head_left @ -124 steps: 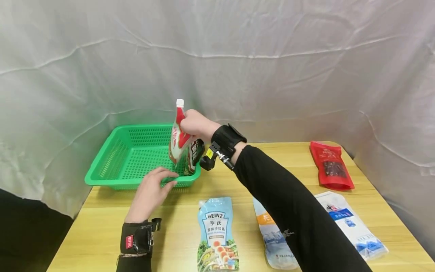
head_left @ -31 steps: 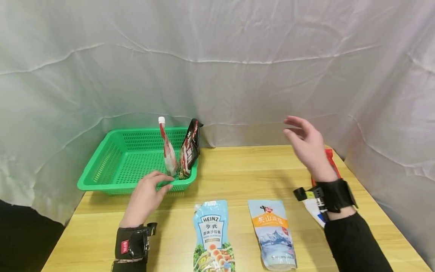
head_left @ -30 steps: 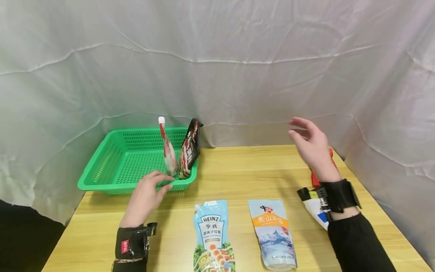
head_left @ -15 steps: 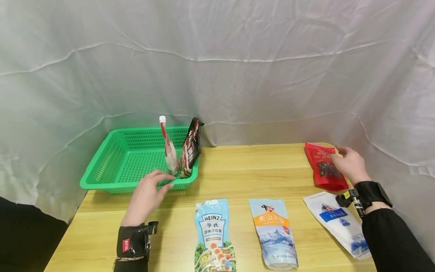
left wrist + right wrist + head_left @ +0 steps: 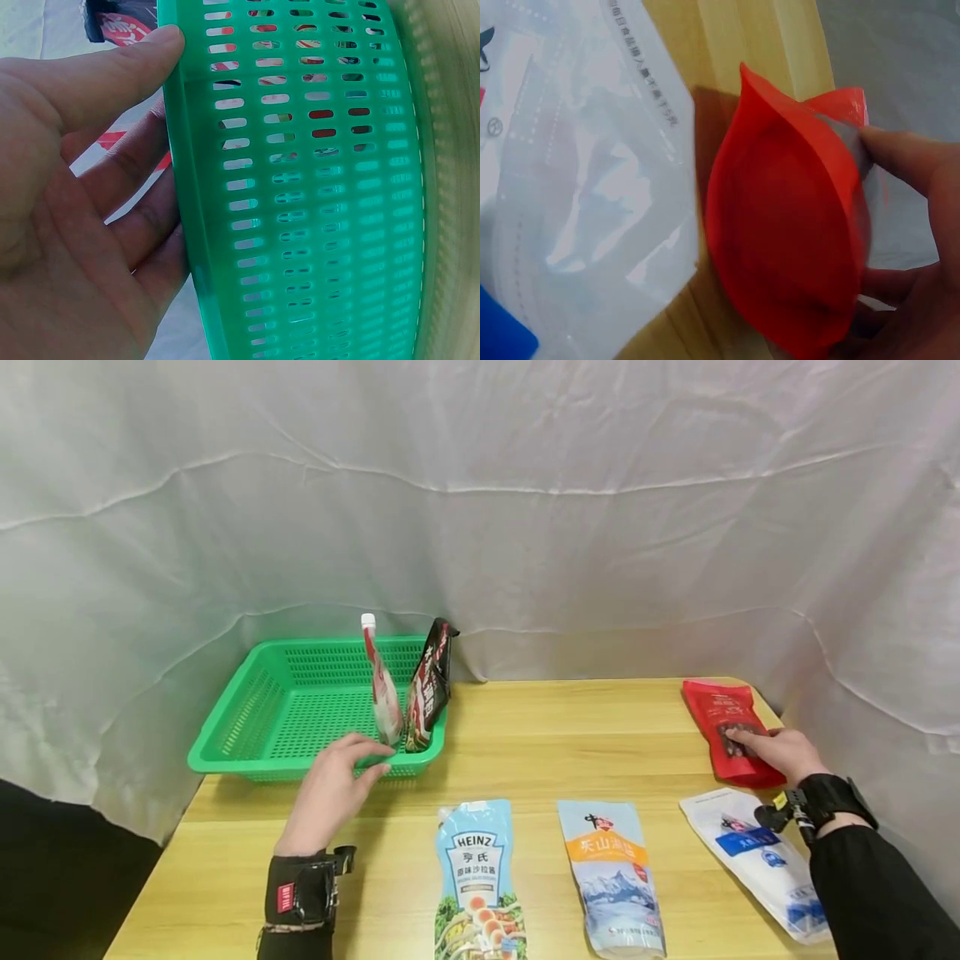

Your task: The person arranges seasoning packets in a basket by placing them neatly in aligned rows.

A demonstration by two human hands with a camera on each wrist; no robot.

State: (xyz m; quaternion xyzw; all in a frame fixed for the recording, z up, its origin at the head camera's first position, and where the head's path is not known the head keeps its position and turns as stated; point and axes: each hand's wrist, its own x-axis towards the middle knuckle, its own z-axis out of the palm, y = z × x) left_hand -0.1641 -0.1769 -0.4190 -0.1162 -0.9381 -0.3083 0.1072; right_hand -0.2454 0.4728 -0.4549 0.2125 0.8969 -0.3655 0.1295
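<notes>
In the head view my left hand [image 5: 333,785] holds the near rim of the green plastic basket [image 5: 225,760] close to its right corner. The left wrist view has the thumb [image 5: 154,56] on one side of the rim [image 5: 180,180] and the fingers on the other. At the far right of the table, my right hand [image 5: 783,753] grips a red pouch [image 5: 712,700] by its lower right edge. Its thumb lies over the clear window with dark pieces inside. From the right wrist view, the pouch's red bottom [image 5: 780,217] bulges toward the camera, with several fingers partly hidden behind it.
Inside the basket stand a white-capped red and white spout pouch [image 5: 386,703] and a black packet [image 5: 431,693]. On the wooden table [image 5: 562,735] lie a Heinz salad dressing pouch [image 5: 478,868], a blue-and-orange salt bag [image 5: 611,877] and a white bag [image 5: 757,860]. Grey cloth hangs behind.
My right hand has let go of the spout pouch, which stands in the basket. It has moved right and taken hold of the red pouch. My left hand has stayed on the rim.
</notes>
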